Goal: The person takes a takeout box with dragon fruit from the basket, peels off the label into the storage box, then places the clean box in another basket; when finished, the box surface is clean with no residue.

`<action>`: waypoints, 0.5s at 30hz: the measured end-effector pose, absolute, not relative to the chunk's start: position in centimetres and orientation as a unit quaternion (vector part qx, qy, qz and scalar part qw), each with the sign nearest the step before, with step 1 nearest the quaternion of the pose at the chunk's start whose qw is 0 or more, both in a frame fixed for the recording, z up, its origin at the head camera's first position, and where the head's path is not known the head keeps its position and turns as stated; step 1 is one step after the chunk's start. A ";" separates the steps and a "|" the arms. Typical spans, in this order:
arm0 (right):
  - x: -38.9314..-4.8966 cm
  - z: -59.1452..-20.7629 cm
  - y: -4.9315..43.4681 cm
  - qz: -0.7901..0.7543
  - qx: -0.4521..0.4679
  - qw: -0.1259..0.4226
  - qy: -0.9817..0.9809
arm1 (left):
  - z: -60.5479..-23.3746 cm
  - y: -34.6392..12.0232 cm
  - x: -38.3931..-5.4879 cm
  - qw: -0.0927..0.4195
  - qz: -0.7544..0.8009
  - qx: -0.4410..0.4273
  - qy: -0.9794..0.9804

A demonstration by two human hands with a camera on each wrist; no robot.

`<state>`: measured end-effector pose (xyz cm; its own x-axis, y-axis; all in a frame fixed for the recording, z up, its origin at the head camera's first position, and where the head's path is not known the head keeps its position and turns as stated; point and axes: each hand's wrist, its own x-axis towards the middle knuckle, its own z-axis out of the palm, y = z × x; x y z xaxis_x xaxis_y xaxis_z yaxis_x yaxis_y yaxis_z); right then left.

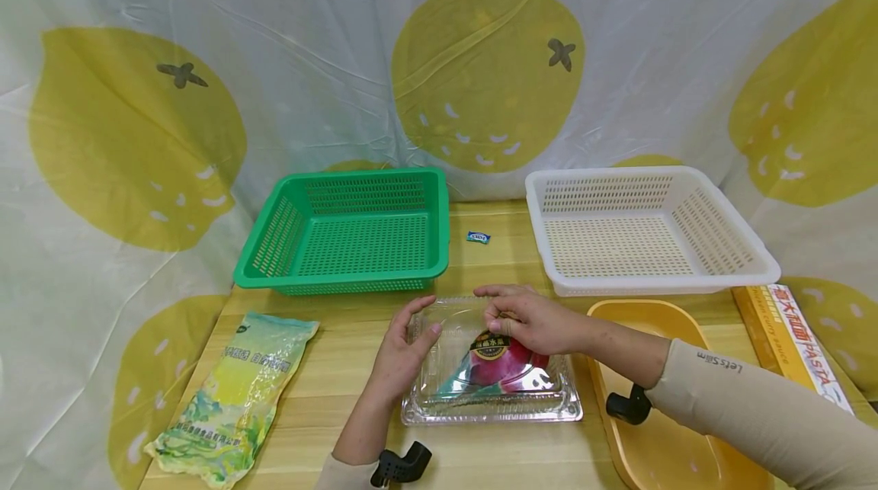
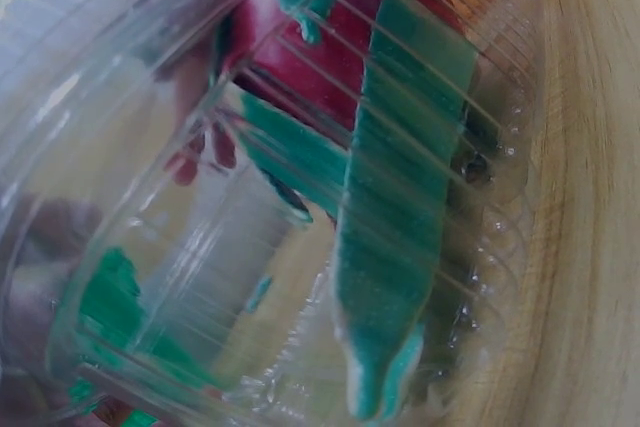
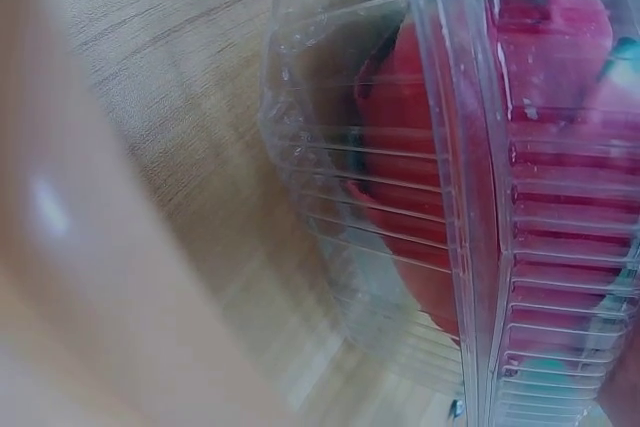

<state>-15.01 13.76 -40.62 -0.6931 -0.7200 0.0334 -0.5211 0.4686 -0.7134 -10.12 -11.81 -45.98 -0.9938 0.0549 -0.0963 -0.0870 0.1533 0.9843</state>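
Observation:
A clear plastic clamshell box [image 1: 453, 383] with a dark round label on its lid lies on the table in front of me. Red and green shapes [image 2: 410, 177] show through its ribbed wall in the left wrist view. My left hand [image 1: 405, 353] rests at the box's back left corner, thumb over the lid and index finger along the back edge. Over the lid's back right part is my right hand [image 1: 531, 318], thumb and index finger close together, another finger reaching past the back edge. I cannot tell whether they pinch the lid.
Behind the box stand a green basket [image 1: 339, 284] and a white basket [image 1: 665, 280], with a small blue packet [image 1: 478, 237] between them. A yellow-green bag [image 1: 236, 398] lies at left. An orange tray [image 1: 607, 406] sits under my right forearm, beside a pasta box [image 1: 789, 337].

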 end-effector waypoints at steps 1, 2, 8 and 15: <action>-15.0 -40.6 13.8 -0.363 -0.367 0.139 0.845 | -46.0 -11.8 -10.1 0.054 0.651 -0.010 0.757; -15.0 -40.6 13.8 -0.363 -0.367 0.140 0.845 | -46.0 -11.8 -10.1 0.054 0.651 -0.010 0.757; -15.0 -40.6 13.9 -0.369 -0.367 0.145 0.842 | -46.1 -11.8 -10.1 0.056 0.653 -0.012 0.756; -15.1 -40.4 13.9 -0.387 -0.363 0.164 0.832 | -46.1 -11.8 -10.1 0.052 0.656 -0.010 0.752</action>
